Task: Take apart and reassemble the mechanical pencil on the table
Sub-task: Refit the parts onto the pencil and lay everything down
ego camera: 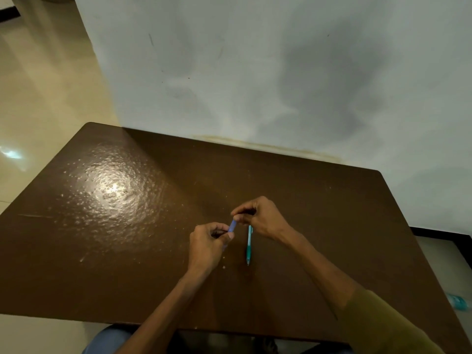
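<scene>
A blue mechanical pencil (232, 226) is held just above the brown table (127, 238), between both hands. My left hand (208, 247) grips its lower part, most of which the fingers hide. My right hand (258, 217) pinches its upper end between thumb and fingertips. A second, teal pencil (248, 245) lies on the table just right of my left hand, under my right wrist, tip pointing toward me.
The table's far edge stands against a white wall (281, 72). Tiled floor (38, 98) lies to the left. A teal object (458, 301) lies on the floor past the table's right edge.
</scene>
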